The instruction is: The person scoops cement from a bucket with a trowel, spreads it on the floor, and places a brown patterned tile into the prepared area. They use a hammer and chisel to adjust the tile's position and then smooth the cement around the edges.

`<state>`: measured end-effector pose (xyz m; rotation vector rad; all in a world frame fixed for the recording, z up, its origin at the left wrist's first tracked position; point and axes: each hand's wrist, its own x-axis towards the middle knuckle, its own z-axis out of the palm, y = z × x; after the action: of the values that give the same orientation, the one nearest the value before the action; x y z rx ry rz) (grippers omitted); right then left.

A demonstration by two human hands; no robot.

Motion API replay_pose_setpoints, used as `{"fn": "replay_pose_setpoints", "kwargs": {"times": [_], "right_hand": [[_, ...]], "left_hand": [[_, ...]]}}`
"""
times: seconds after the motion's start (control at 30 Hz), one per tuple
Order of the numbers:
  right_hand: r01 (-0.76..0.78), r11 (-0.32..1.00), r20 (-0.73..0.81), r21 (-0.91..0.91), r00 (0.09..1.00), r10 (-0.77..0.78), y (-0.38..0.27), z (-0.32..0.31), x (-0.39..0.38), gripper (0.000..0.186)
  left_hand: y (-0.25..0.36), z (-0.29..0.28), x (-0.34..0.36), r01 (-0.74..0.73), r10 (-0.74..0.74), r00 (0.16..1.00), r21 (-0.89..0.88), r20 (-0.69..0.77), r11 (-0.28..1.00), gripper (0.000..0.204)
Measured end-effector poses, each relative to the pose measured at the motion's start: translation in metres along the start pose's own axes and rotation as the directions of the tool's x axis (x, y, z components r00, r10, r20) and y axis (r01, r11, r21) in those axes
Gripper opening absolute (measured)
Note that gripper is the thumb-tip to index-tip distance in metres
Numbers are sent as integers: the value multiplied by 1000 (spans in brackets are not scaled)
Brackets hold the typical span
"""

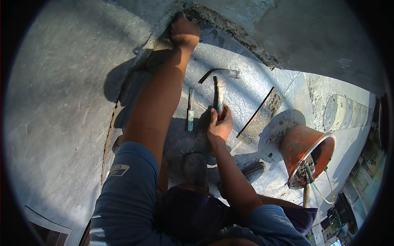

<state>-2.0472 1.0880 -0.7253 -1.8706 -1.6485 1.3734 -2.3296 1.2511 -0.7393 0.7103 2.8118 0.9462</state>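
Observation:
At the top, my left hand [185,32] is closed against the rough, broken edge where the wall meets the ledge. Whatever its fingers may hold is hidden. Lower down, my right hand [220,126] grips the near end of a pale stick-like piece with a dark strip along one side [220,96], its kind unclear. To its left lies a screwdriver-like tool with a green ribbed handle [190,117]. Just beyond the held piece rests a dark curved bar with a thicker grey end [219,73].
A flat board smeared with mortar [262,112] lies to the right. Beyond it an orange bucket [296,147] is tipped toward the right, with mortar and a wooden-handled tool [307,192] at its mouth. Grey walls [69,94] stand left and top right. My shoe [254,171] is below.

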Motion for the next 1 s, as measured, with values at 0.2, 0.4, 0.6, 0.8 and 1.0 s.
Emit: {"fn": "replay_pose_setpoints", "kwargs": {"times": [0.2, 0.4, 0.6, 0.8, 1.0], "right_hand": [[47, 999, -52, -16, 998, -47, 9, 5, 0, 50], [130, 990, -85, -54, 987, -135, 10, 3, 3, 55], [108, 993, -84, -43, 990, -112, 11, 5, 1, 54], [107, 993, -79, -43, 991, -111, 9, 3, 1, 55], [50, 999, -46, 7, 998, -50, 0, 2, -2, 47]], "left_hand": [[9, -5, 8, 19, -28, 998, 179, 52, 984, 30], [12, -5, 4, -7, 7, 1000, 118, -4, 993, 26], [12, -6, 6, 30, -38, 998, 158, 42, 987, 27], [9, 0, 14, 25, -27, 1000, 153, 10, 988, 28], [12, -3, 22, 37, -46, 999, 260, 28, 965, 23]]}}
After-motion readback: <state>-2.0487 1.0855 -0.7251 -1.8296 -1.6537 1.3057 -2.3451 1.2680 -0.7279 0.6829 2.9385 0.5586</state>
